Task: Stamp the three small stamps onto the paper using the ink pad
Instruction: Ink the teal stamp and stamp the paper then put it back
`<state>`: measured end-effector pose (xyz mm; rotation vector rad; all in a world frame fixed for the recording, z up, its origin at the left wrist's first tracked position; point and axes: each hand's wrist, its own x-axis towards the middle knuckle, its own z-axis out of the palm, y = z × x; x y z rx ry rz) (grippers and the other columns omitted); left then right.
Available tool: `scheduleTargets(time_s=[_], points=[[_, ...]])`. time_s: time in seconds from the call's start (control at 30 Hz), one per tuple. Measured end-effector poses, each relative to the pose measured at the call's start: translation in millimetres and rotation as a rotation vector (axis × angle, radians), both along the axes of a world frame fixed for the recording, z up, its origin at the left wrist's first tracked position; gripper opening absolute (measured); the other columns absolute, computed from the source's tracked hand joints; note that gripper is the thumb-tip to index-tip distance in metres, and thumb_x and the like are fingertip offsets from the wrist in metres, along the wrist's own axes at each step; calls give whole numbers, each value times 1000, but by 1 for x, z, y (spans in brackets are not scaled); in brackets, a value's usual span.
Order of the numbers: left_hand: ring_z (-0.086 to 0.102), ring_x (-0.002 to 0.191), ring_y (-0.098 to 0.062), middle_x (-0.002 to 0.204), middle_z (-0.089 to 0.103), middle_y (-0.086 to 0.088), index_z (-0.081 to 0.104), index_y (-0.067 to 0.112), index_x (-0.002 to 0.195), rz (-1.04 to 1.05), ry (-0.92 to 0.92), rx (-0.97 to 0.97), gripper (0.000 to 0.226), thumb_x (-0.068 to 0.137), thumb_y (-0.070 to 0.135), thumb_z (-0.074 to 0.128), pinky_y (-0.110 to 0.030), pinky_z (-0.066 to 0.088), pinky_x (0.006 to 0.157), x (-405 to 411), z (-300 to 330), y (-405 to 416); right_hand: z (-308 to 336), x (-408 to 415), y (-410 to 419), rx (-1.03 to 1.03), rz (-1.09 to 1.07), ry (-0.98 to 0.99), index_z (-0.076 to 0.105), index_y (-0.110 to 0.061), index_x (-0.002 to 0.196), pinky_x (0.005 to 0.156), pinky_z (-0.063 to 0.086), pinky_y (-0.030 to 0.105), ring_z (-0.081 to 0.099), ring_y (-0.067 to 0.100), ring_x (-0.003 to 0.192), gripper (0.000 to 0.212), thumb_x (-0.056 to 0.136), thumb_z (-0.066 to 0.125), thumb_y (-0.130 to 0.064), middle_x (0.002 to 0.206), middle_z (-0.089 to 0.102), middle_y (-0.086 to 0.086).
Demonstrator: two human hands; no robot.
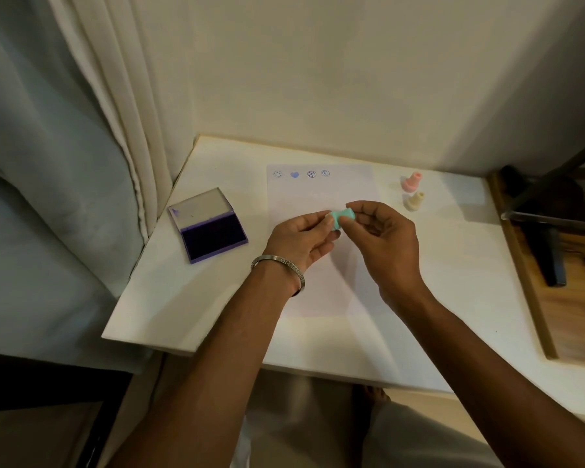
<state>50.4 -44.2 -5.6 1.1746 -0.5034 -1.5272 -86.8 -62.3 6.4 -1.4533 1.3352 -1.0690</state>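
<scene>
Pinching the teal stamp (341,220) — left hand (299,241) and right hand (387,246) fingers clasped round it; bangle (279,269) lettering unreadable.

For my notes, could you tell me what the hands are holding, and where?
The green stamp: right hand pinches one end, left hand the other.

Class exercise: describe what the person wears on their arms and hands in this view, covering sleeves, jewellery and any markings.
Both forearms are bare, with no sleeves in view. The left hand has a silver metal bangle at the wrist, with engraved lettering too small to read. The right hand wears nothing visible.
</scene>
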Motion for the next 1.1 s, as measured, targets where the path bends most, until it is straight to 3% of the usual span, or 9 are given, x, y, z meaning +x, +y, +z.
scheduleTargets(time_s=[0.2,0.3,0.43,0.6,0.87,1.0,1.1], points=[[74,78,-12,89,75,-5,70,11,100,3,-3,22,14,86,15,67,-20,58,69,4,-2,-1,-1,-7,-1,15,95,-60,72,-18,105,80,57,19,74,10,89,21,85,75,-15,96,77,-6],[73,69,-12,78,75,-5,68,5,99,-3,-17,69,20,85,18,68,-21,59,65,7,-2,-1,-4,-10,0,13,138,-45,72,-15,106,85,58,25,74,13,91,21,86,74,-9,99,77,-2],[72,60,-11,64,74,-4,68,6,85,-17,-31,127,22,83,28,70,-20,57,56,12,0,-3,-4,-9,1,-37,178,-27,72,-12,107,89,58,31,73,17,95,22,86,73,-6,102,76,0],[71,59,-9,65,75,-3,68,6,84,-65,-60,183,32,80,38,70,-20,55,54,13,-3,-3,-5,-8,3,-37,196,-41,71,-10,109,87,58,30,73,17,94,22,87,71,-4,103,76,2],[73,65,-11,68,75,-2,69,9,90,-91,31,195,36,77,41,74,-22,57,57,10,1,-4,-3,-7,3,-75,200,-44,65,-7,112,88,58,48,70,32,92,31,83,77,-7,101,72,12],[73,65,-10,67,75,-1,68,10,91,-101,6,183,35,77,41,73,-22,57,57,10,2,-4,-3,-9,2,-75,186,-24,68,-7,107,86,60,44,73,25,88,30,80,79,-12,97,74,8],[74,69,-12,72,76,-3,67,10,91,-73,48,127,24,80,30,73,-21,57,60,11,1,-3,-3,-10,1,-88,183,-4,72,-8,106,88,60,39,74,17,90,27,81,78,-11,99,76,4]])
